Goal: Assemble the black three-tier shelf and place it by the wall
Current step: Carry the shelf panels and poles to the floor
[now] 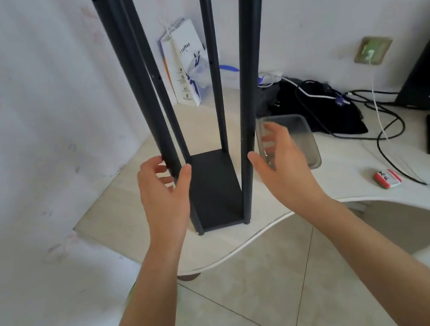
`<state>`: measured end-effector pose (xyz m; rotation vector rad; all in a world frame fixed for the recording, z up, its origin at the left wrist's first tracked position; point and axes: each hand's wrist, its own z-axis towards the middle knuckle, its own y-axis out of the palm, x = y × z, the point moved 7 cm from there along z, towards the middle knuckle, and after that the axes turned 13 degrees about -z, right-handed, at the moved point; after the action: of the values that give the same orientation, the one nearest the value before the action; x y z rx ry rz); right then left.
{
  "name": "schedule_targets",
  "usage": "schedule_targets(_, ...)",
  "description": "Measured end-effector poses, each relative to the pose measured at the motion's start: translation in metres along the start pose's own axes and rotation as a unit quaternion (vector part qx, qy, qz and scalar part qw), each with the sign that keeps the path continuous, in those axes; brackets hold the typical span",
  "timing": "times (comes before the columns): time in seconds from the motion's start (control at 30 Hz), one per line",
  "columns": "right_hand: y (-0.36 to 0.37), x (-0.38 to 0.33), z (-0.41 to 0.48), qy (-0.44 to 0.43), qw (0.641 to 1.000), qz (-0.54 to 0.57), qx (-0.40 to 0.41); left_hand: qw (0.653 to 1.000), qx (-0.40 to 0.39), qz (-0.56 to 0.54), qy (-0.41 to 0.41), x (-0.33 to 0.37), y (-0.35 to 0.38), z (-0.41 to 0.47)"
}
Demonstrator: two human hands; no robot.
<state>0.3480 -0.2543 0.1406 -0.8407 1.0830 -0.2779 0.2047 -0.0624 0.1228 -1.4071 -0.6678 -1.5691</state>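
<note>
Left hand [162, 195] and right hand [283, 168], fingers [273, 127] relaxed, flank the black shelf [215, 185].

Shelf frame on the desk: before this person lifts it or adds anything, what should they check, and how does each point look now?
1. Shelf frame stands upright on the desk: ok.
2. Bottom panel sits between the four poles: ok.
3. Upper tiers fitted: not ok, none shows between the visible poles.
4. Left hand grips the front-left pole: cannot tell, its fingers curve round the pole.
5. Right hand holds the front-right pole: not ok, it is open beside the pole.
6. Room on the right: not ok, a clear container lies close by.
</note>
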Motion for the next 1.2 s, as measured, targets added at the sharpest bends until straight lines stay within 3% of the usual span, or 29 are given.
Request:
schedule_targets(0.2,0.010,-0.011,0.033,-0.016,0.998,0.054,-0.036,1.000,0.014,-0.003,-0.009,0.003,0.002,0.016)
schedule_targets(0.37,0.018,-0.006,0.038,0.007,0.994,0.103,-0.041,0.999,-0.029,-0.027,-0.012,0.003,0.004,0.021)
schedule_targets(0.63,0.017,-0.009,0.048,0.011,0.988,0.143,-0.056,0.989,-0.047,-0.131,-0.049,0.007,0.023,0.043)
schedule_targets(0.83,0.019,-0.025,0.053,0.009,0.980,0.192,-0.059,0.990,0.000,-0.140,-0.008,0.019,0.023,0.048)
schedule_targets(1.2,0.000,-0.054,0.052,-0.034,0.968,0.247,-0.038,0.988,-0.005,-0.143,0.053,0.058,0.008,0.065)
